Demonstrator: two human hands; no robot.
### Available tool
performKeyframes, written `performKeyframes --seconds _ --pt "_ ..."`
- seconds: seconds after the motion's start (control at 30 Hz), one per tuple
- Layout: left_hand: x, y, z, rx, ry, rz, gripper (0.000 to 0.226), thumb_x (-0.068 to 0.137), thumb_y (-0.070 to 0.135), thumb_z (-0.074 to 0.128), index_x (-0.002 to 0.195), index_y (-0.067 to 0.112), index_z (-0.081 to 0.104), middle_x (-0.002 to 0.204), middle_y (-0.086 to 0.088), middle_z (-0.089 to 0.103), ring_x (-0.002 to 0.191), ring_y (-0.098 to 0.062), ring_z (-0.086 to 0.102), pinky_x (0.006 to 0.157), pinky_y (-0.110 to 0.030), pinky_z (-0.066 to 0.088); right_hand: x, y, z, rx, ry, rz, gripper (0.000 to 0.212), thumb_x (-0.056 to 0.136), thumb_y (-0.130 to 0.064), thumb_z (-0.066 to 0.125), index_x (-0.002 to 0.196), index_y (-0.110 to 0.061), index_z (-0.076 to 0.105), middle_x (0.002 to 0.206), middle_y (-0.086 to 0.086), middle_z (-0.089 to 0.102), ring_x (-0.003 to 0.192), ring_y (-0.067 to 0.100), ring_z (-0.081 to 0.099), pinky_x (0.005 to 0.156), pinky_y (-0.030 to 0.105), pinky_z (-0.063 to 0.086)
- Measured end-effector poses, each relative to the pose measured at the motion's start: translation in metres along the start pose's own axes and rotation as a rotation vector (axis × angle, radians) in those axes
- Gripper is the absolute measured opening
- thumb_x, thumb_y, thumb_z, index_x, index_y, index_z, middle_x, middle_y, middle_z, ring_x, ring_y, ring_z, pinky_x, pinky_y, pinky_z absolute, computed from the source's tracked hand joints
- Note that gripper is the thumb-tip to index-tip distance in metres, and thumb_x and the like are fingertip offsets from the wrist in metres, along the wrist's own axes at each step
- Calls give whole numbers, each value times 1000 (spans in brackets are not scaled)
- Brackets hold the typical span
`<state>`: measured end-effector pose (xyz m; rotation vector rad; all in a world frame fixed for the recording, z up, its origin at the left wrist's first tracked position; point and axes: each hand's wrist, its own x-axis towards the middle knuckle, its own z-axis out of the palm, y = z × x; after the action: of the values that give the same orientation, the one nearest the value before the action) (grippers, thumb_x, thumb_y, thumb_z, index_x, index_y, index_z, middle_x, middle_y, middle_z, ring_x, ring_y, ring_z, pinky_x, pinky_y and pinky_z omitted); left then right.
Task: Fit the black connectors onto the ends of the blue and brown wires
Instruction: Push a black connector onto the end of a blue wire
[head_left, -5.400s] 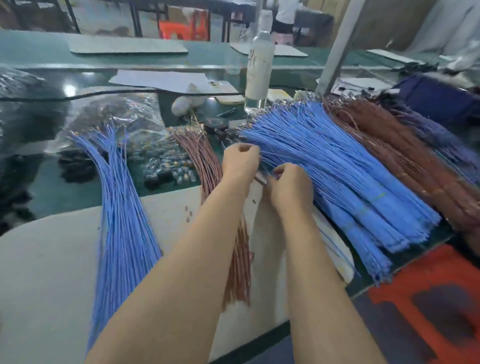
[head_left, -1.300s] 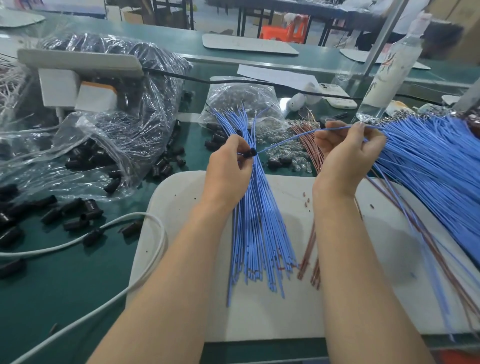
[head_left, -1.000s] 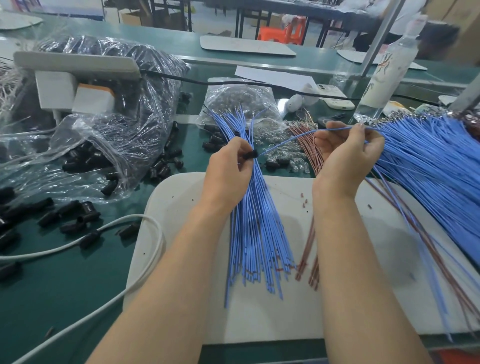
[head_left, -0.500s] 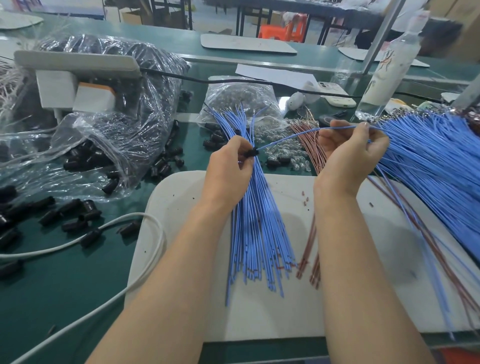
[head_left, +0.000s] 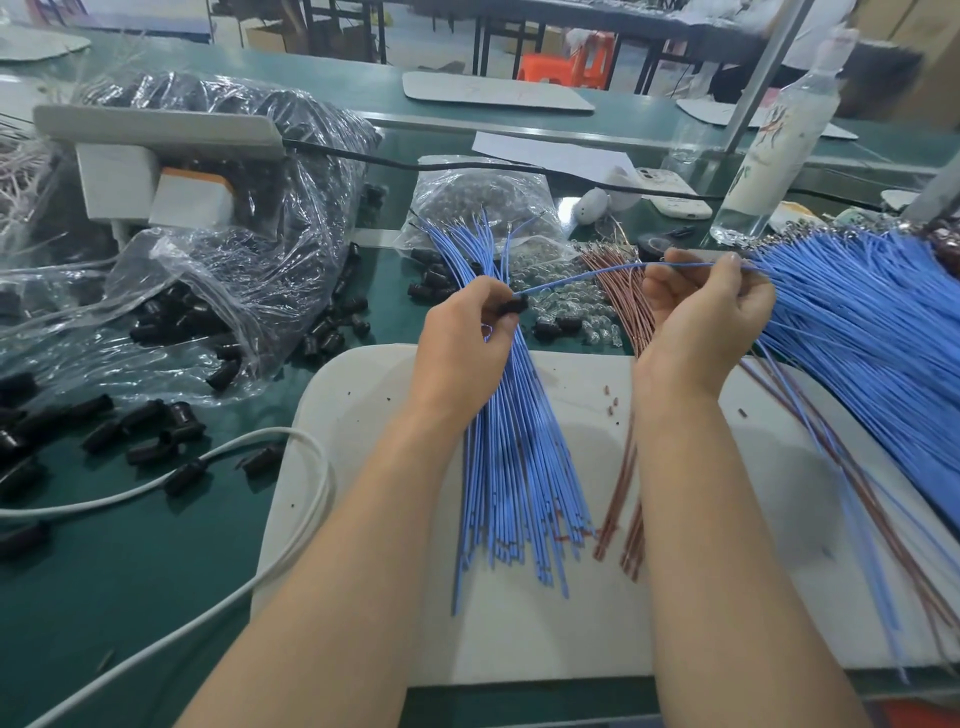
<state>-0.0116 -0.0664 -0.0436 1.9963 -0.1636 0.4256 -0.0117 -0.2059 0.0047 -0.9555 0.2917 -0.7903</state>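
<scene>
My left hand (head_left: 462, 353) pinches a small black connector (head_left: 513, 304) above the white board (head_left: 363, 415). A single blue wire (head_left: 587, 274) runs from that connector to my right hand (head_left: 701, 317), which pinches it between thumb and fingers. Under my left hand lies a bundle of blue wires (head_left: 511, 467). A thinner bundle of brown wires (head_left: 623, 312) lies between my hands. A large heap of blue wires (head_left: 872, 332) spreads at the right. Loose black connectors (head_left: 156, 436) lie scattered on the green table at the left.
A clear plastic bag of black connectors (head_left: 249, 249) sits at the left, a smaller bag of small clear parts (head_left: 483, 208) behind the wires. A white cable (head_left: 291, 519) loops at the board's left edge. A bottle (head_left: 774, 140) and a phone (head_left: 670, 192) stand behind.
Since 5.4 s ago the view turned left and my hands picked up a connector and a blue wire. Over the last second both hands have stayed almost still.
</scene>
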Motion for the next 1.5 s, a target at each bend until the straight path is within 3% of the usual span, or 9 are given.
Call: performKeyframes --seconds 0.53,0.8,0.97,1.13,1.27,1.37,1.5 --pt "0 -1 -3 75 21 -77 15 90 3 54 100 10 62 93 -3 67 88 -20 62 87 -36 51 0 4 0 -65 -1 -14 17 102 -11 33 87 -15 40 73 8 63 48 11 59 52 22 50" --pt "0 -1 0 60 14 -51 15 89 4 56 98 13 63 89 2 66 86 -16 63 84 -28 50 -1 7 3 -45 -53 4 18 101 -9 32 86 -14 40 69 8 61 44 12 57 50 23 47" --pt "0 0 3 34 10 8 11 90 8 58 97 14 64 85 7 64 83 -12 62 81 -24 49 -8 16 6 -151 -239 108 16 101 -15 42 88 -10 50 73 7 65 52 10 61 53 21 51" --pt "0 5 1 -2 71 83 11 91 10 58 100 10 65 87 5 66 81 -11 61 79 -21 49 -17 26 11 -502 -428 -12 21 94 -12 56 74 -17 58 64 -3 61 57 5 57 64 27 51" --pt "0 6 -1 36 42 128 14 92 12 58 103 11 67 90 6 66 83 -10 60 80 -21 48 -15 22 9 -355 -431 78 20 92 -12 61 72 -13 62 60 -6 62 55 2 58 58 17 50" --pt "0 7 -1 56 42 173 14 92 12 58 103 11 67 92 2 68 88 -15 60 83 -28 47 -15 24 7 -499 -488 -6 19 91 -14 62 72 -15 63 64 -3 64 57 3 58 64 23 52" --pt "0 7 -1 131 79 201 15 91 14 59 103 11 68 97 2 69 93 -20 58 84 -24 38 -19 26 9 -634 -621 -25 16 87 -13 66 73 -20 67 70 -2 66 63 5 58 74 30 51"
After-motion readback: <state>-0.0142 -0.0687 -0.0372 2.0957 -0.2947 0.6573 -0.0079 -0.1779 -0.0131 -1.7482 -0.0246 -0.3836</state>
